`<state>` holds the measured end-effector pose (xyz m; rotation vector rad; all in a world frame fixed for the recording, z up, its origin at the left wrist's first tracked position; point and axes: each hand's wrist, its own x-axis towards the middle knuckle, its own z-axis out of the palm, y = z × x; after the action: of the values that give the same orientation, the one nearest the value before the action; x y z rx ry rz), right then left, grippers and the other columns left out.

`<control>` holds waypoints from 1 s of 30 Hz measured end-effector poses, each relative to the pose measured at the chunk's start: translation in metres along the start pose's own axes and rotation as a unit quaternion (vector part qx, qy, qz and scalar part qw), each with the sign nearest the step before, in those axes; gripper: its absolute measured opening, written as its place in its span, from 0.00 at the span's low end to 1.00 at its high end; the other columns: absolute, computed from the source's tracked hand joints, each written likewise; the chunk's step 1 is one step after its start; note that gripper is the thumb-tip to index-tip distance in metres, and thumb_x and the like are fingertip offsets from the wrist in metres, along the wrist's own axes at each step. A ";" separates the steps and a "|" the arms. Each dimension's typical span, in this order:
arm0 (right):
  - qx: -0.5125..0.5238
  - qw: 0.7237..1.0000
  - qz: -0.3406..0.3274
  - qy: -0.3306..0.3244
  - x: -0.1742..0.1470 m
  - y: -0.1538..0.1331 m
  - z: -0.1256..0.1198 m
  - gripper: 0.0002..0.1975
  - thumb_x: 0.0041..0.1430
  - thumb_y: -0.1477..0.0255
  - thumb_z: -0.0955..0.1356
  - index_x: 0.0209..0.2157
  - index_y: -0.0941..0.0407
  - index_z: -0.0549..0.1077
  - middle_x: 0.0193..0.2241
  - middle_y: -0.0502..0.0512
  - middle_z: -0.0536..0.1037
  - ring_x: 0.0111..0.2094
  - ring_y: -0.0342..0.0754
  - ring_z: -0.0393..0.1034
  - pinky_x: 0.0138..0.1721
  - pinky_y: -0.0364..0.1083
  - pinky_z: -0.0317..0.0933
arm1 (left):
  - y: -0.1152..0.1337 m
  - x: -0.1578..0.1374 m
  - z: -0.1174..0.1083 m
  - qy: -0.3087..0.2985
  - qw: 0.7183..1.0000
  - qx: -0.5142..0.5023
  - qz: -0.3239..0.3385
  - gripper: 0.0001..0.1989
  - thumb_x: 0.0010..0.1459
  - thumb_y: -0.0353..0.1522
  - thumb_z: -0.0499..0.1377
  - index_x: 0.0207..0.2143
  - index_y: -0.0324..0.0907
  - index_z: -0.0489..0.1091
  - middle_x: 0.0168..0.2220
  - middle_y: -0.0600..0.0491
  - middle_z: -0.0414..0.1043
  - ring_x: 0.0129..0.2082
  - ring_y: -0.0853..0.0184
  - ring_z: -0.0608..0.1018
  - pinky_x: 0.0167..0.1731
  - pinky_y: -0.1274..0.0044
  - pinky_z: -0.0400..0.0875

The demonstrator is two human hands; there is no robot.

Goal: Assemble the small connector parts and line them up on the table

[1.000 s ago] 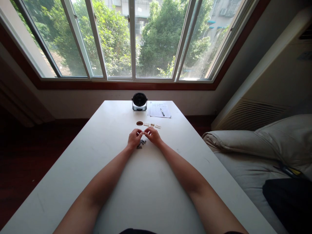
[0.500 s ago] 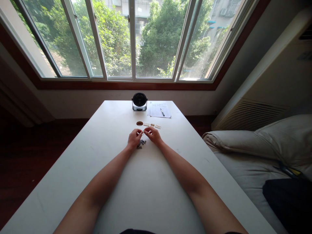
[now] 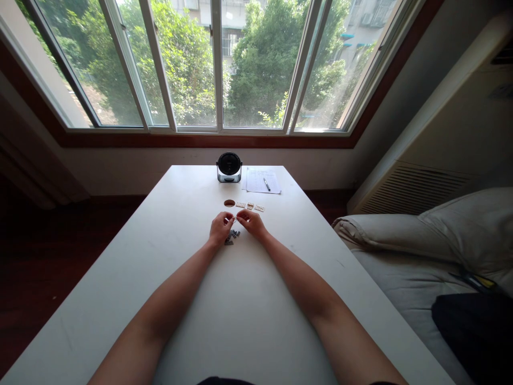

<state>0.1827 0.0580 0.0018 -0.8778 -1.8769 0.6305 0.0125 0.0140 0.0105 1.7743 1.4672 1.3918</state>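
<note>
Grip: left hand (image 3: pixel 220 228), right hand (image 3: pixel 251 222) pinch pale piece (image 3: pixel 235 217); white table (image 3: pixel 244 321); window (image 3: pixel 218 80) beyond

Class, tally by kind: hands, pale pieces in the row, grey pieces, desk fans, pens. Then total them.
Left hand and right hand: 2
Pale pieces in the row: 3
Grey pieces: too small to count
Desk fan: 1
Pen: 1
Total, grey excluded: 7
</note>
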 end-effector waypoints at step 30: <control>-0.066 0.997 -0.049 -0.004 -0.002 -0.006 -0.003 0.06 0.62 0.67 0.67 0.35 0.53 0.76 0.31 0.52 0.78 0.32 0.46 0.71 0.35 0.45 0.67 | 0.001 -0.001 -0.001 -0.008 0.999 -0.026 -0.026 0.09 0.59 0.39 0.60 0.37 0.44 0.73 0.32 0.53 0.75 0.27 0.69 0.78 0.30 0.75 0.73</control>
<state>0.1837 0.0530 0.0067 -0.8632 -1.9727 0.4552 0.0125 0.0129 0.0111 1.7006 1.4455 1.3738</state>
